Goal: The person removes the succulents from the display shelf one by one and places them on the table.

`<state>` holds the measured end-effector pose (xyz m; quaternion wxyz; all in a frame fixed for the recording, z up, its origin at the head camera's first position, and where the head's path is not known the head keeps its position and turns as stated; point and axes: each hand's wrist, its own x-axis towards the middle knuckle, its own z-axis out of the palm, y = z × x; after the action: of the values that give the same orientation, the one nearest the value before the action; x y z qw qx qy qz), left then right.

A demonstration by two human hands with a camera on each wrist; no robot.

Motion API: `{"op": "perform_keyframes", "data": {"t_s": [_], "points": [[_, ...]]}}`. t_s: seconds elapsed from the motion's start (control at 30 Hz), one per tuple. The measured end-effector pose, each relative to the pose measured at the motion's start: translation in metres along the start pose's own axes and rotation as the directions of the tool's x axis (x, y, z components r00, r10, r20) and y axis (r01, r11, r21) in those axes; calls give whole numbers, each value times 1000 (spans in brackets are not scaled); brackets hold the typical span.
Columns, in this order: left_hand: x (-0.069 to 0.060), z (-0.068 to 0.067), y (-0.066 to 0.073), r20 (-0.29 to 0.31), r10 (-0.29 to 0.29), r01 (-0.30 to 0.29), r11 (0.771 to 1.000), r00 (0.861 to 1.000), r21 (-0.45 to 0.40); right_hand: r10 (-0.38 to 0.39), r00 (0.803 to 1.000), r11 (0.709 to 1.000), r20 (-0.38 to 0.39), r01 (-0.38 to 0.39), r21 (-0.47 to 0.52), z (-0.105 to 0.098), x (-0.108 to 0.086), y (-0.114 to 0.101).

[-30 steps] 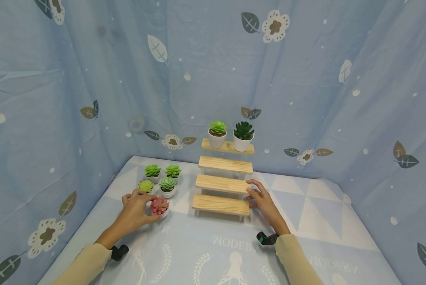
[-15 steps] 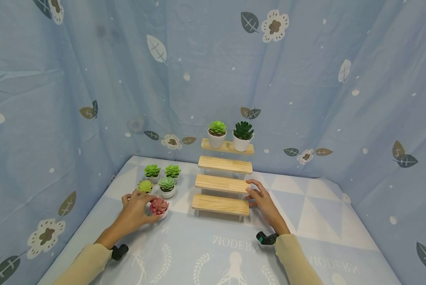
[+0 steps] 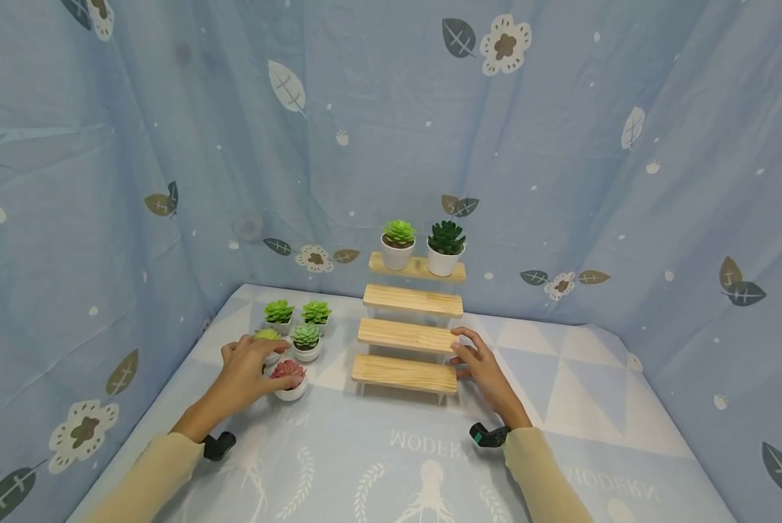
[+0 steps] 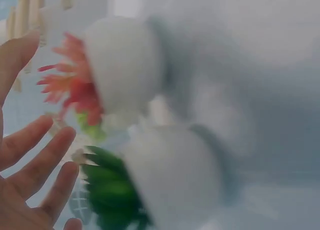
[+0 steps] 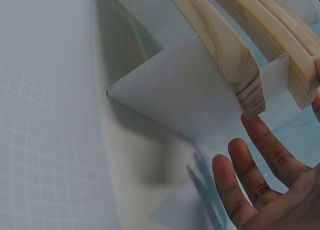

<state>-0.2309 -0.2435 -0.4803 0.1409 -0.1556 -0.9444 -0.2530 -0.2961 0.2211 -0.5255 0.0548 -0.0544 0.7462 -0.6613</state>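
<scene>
Over the pink succulent (image 3: 288,372) in its white pot, my left hand (image 3: 243,374) hovers with fingers spread, the thumb across the front of the leaves. The left wrist view shows the fingers of my left hand (image 4: 37,162) apart from the pink plant's pot (image 4: 125,62) and a green plant's pot (image 4: 172,175). My right hand (image 3: 489,370) rests at the right end of the four-step wooden stand (image 3: 404,373). In the right wrist view, a fingertip of my right hand (image 5: 265,180) touches the end of a wooden step (image 5: 225,49), other fingers loosely extended.
Two potted plants, light green (image 3: 397,254) and dark green (image 3: 445,261), stand on the top step. Several green plants (image 3: 307,350) are grouped on the table behind the pink one. A patterned blue curtain (image 3: 391,145) surrounds the table (image 3: 339,443).
My left hand has shifted slightly left and back, its thumb now crossing the pink plant. The pink plant has moved slightly left. My right hand stays at the stand.
</scene>
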Motion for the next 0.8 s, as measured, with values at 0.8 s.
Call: {"op": "perform_keyframes", "data": {"t_s": [0.8], "points": [[83,-4,42,-66,27,-45,955,997,-294,8,1000,1000,2,-8,-22,0,0,-1]]}}
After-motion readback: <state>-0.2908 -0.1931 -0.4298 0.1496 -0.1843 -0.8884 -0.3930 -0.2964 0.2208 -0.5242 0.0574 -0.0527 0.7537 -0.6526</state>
